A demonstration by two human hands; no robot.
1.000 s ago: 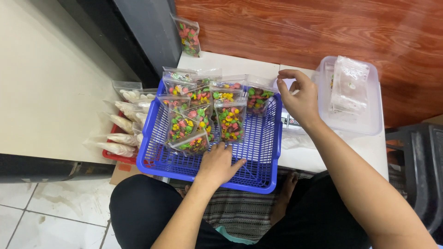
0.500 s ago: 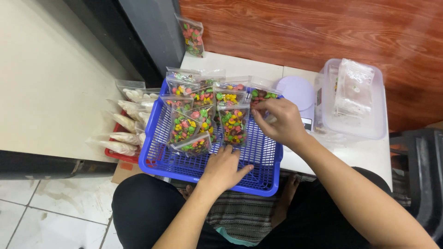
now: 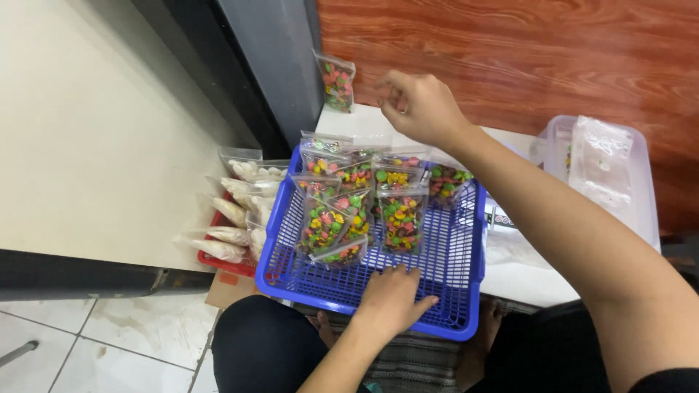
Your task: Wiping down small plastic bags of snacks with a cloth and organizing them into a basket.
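Observation:
A blue plastic basket (image 3: 451, 291) sits in front of me, its far half filled with several small clear bags of coloured candy (image 3: 399, 218). My left hand (image 3: 393, 298) rests flat on the basket's near side, fingers spread, holding nothing. My right hand (image 3: 419, 109) hovers beyond the basket's far edge, fingers loosely curled and empty. It is a short way right of a single candy bag (image 3: 336, 84) that stands leaning against a grey pillar (image 3: 273, 65).
A red tray (image 3: 218, 256) with several bags of white pieces (image 3: 233, 211) lies left of the basket. A clear lidded container (image 3: 604, 175) stands at the right on the white table (image 3: 524, 280). A wood-grain wall is behind. Tiled floor lies lower left.
My right hand has moved from the clear container, across the bags in the basket, to the far left near the leaning bag. My left hand has stayed on the basket.

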